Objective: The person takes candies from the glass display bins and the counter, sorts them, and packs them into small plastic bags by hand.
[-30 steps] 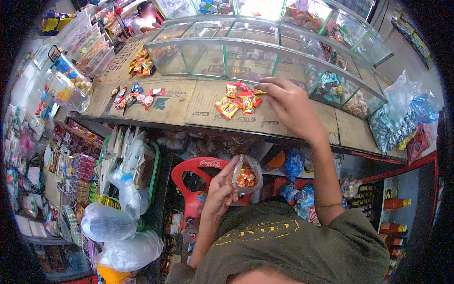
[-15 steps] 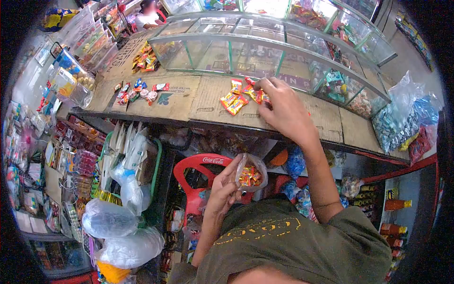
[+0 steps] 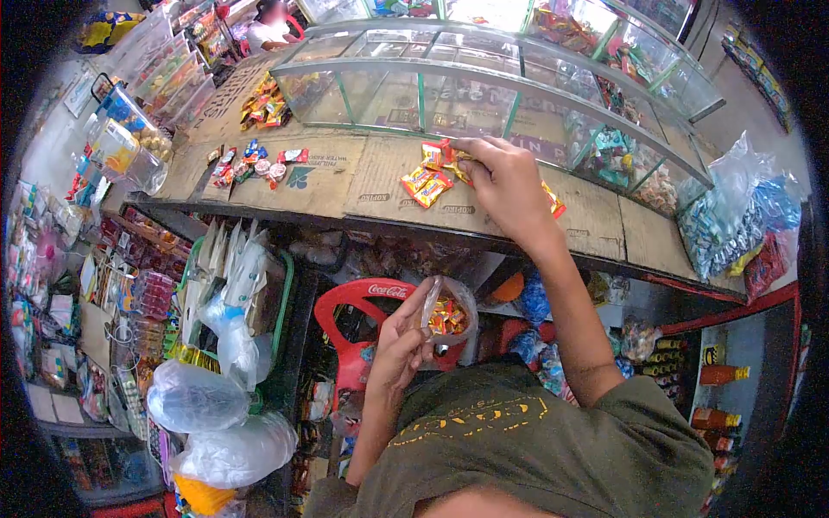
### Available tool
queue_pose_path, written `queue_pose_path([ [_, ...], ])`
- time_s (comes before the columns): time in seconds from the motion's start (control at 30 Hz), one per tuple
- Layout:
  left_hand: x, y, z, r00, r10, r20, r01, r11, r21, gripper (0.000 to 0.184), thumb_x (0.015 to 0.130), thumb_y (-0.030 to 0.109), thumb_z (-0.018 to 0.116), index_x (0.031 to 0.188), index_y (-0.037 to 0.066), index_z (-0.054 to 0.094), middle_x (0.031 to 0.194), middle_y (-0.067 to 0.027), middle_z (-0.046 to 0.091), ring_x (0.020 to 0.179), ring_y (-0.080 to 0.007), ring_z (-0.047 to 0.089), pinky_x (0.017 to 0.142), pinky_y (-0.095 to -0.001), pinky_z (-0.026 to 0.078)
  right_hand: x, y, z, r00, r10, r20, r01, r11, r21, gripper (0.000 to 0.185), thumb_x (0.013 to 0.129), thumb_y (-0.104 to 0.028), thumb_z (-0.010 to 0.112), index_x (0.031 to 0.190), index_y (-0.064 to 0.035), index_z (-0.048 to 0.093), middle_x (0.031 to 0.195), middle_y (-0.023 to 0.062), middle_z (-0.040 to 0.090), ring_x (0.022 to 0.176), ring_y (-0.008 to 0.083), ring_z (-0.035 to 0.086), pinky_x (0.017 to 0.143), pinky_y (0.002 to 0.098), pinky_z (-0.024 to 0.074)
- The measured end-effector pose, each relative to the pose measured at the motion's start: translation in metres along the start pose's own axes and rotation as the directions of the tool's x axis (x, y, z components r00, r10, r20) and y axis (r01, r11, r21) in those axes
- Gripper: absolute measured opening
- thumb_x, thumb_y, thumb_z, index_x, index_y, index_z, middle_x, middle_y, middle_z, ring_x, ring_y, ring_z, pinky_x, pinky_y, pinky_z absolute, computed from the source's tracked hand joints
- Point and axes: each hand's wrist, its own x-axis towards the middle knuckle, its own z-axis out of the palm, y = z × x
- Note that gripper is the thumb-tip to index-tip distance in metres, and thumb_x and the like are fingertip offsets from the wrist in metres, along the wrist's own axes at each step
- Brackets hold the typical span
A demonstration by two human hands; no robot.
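My left hand holds a clear plastic bag open below the counter edge, with several red and yellow wrapped candies inside. Above the cardboard-covered counter, my right hand has its fingertips together on a yellow-wrapped candy. Just left of those fingers lies a small pile of yellow and red candies. A few more red and yellow wrappers show beyond the right side of my wrist.
Glass compartments stand along the counter's back. Mixed candies and a yellow-orange pile lie left. A stuffed bag sits right. Below are a red chair and hanging plastic bags. A person is at the back.
My right hand first moved down over the pile, then slightly up and left, its fingers closing. Some candies now lie farther right, beside my wrist. My left hand still holds the bag.
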Motion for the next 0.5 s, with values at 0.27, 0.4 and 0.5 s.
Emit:
queue_pose_path([
  [0.27,-0.0008,-0.0007,0.0028,1.000,-0.001,-0.017,0.002,0.997,0.074,0.081,0.063,0.006,0.051,0.141,-0.006,0.028,0.135,-0.0175,0.047,0.056,-0.0039,0.056,0.044,-0.0132,0.046,-0.0033,-0.0022,0.0004,0.991,0.006,0.130,0.008,0.995,-0.100,0.024,0.080,-0.011,0.064,0.102,-0.0026,0.065,0.091,0.0175,0.063,0.083,0.0334,0.059,0.075,0.0419,0.0464],
  [0.4,-0.0032,0.0028,0.0033,1.000,-0.017,-0.015,0.018,0.996,0.088,0.081,0.064,0.006,0.051,0.141,-0.005,0.029,0.133,-0.0170,0.048,0.056,-0.0036,0.056,0.043,-0.0134,0.045,-0.0060,0.0020,0.0042,0.995,-0.005,0.095,0.012,0.998,-0.067,0.024,0.080,-0.011,0.065,0.102,-0.0022,0.065,0.093,0.0164,0.063,0.085,0.0334,0.059,0.076,0.0408,0.0469],
  [0.5,-0.0055,0.0057,0.0050,0.999,-0.049,-0.022,0.051,0.993,0.103,0.079,0.066,0.006,0.053,0.141,-0.002,0.030,0.132,-0.0167,0.050,0.055,-0.0036,0.056,0.042,-0.0125,0.044,-0.0067,-0.0002,0.0050,0.996,-0.014,0.085,0.021,0.997,-0.073,0.025,0.080,-0.010,0.064,0.104,-0.0011,0.065,0.093,0.0161,0.063,0.087,0.0325,0.060,0.079,0.0397,0.0472],
])
